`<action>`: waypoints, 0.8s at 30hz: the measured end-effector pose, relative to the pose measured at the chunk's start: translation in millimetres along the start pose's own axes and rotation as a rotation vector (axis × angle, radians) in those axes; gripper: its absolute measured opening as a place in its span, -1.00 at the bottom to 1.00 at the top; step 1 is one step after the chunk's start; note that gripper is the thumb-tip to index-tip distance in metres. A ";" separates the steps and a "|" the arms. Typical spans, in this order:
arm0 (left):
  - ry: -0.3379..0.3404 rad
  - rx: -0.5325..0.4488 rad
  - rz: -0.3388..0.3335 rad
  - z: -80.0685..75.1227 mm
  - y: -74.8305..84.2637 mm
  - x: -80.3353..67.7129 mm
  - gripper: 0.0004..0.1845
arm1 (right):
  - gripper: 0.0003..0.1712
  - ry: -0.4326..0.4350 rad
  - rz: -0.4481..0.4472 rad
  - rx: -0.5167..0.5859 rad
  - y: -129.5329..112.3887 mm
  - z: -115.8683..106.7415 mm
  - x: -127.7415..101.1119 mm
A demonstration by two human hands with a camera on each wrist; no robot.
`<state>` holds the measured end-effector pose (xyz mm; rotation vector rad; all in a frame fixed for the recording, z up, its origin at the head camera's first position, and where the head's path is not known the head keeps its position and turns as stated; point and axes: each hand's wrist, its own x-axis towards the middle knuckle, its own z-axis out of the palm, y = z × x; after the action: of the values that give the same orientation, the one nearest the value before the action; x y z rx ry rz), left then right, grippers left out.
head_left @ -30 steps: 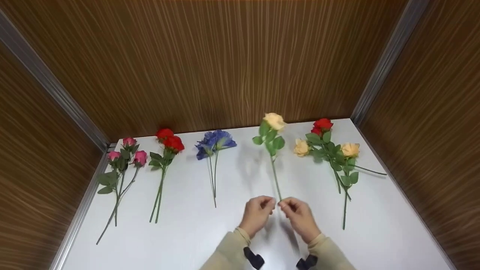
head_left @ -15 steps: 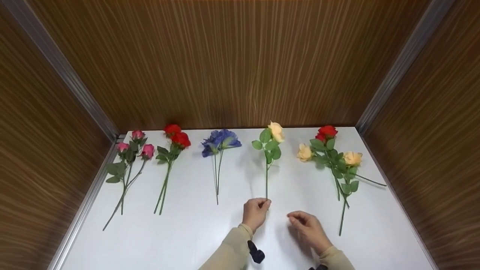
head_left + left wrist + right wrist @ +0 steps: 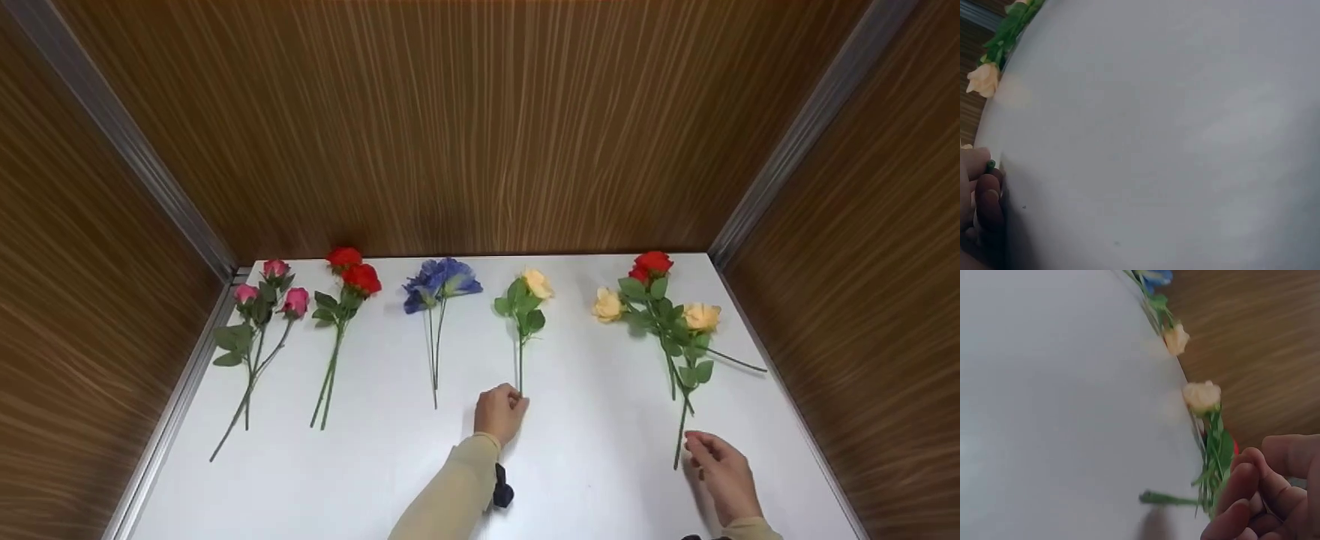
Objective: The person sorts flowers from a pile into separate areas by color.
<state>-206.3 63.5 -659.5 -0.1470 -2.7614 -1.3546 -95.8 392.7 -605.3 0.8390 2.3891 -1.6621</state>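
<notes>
We see a single cream rose lying flat on the white table, head toward the back wall, stem running toward the person. The left hand pinches the near end of that stem — in the left wrist view the green tip shows between curled fingers.

The right hand is well apart from it, at the table's near right. Its fingers are loosely curled, and its fingertips sit just beside the lower end of the mixed bunch. We cannot tell from the head view whether they touch the stem; the right wrist view shows curled fingers close to green stems but no clear grip.

The mixed bunch holds red and cream blooms, and one stem sticks out to the right. It lies to the right of the single rose.

Left of the rose, in order — a blue flower, a red pair, and pink buds nearest the left edge. All lie in a row with heads toward the wood-grain wall. Beige sleeves cover both forearms.
</notes>
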 end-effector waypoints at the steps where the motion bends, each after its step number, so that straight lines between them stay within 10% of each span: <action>1: 0.010 0.003 0.014 0.9 -0.2 0.4 -0.91 | -0.37 0.014 0.019 0.001 2.0 -2.4 1.0; 24: -0.007 0.035 0.002 0.3 0.9 -4.1 -0.87 | -0.38 0.100 0.112 0.055 11.3 -4.6 0.6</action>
<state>-202.1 64.1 -659.4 -0.1533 -2.7884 -1.3065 -89.7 399.8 -613.2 1.0683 2.3207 -1.6884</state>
